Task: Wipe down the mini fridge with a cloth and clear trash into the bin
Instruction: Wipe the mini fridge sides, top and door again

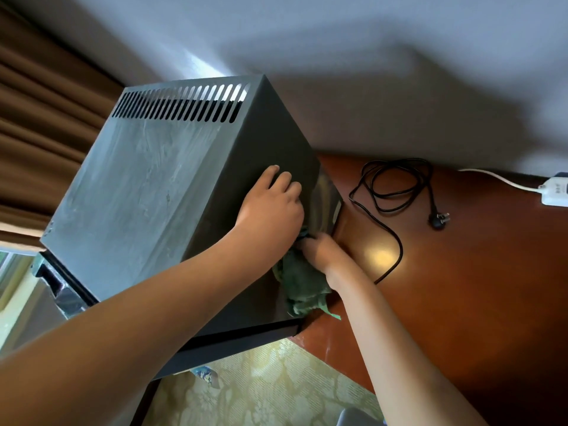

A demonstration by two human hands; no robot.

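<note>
Fridge: dark grey box-shaped metal mini fridge (147, 192) stands on the reddish-brown polished wooden desk (461, 272), overhanging its front edge; a row of ventilation slots (181, 106) runs along the far edge of the top panel; the top panel shows pale wipe streaks.
Left hand: left hand (270, 204) lies flat on the fridge's right side panel, fingers spread and pressed to the metal; it holds nothing.
Right hand: right hand (322, 250) is closed around the dark green crumpled cloth (301, 284), low on the same side panel, just below the left hand and touching it.
Cloth: bunched; pressed against the side panel near the fridge's lower front corner; a loose end hangs toward the desk.
Cable: black power cable (393, 186) lies coiled on the desk to the right of the fridge; its plug (438, 221) rests loose on the wood, apart from the white power strip (553, 192) at the far right edge.
Surroundings: brown pleated curtain (40, 124) to the left; pale wall (338, 56) behind; patterned cream floor covering (276, 385) below the desk edge.
</note>
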